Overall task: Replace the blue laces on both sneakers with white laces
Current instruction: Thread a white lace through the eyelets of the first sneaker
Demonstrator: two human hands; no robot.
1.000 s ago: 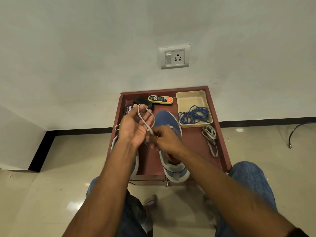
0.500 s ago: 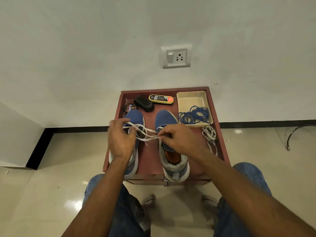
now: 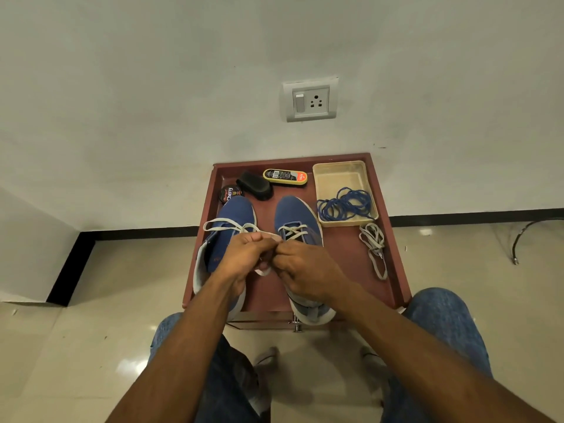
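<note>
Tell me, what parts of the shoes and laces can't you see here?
Head view only:
- Right sneaker: its middle eyelets are hidden by the right hand.
- Left sneaker: its opening is hidden by the left hand.
- White lace: its tips are hidden between the fingers.
- Polish tin: partly covered by the left sneaker's toe.

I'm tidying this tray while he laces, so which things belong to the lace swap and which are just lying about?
Job:
left sneaker
right sneaker
white lace held by left hand and right hand
spare white lace
blue laces in the tub

Lying about:
brush
polish tin
yellow polish applicator
</note>
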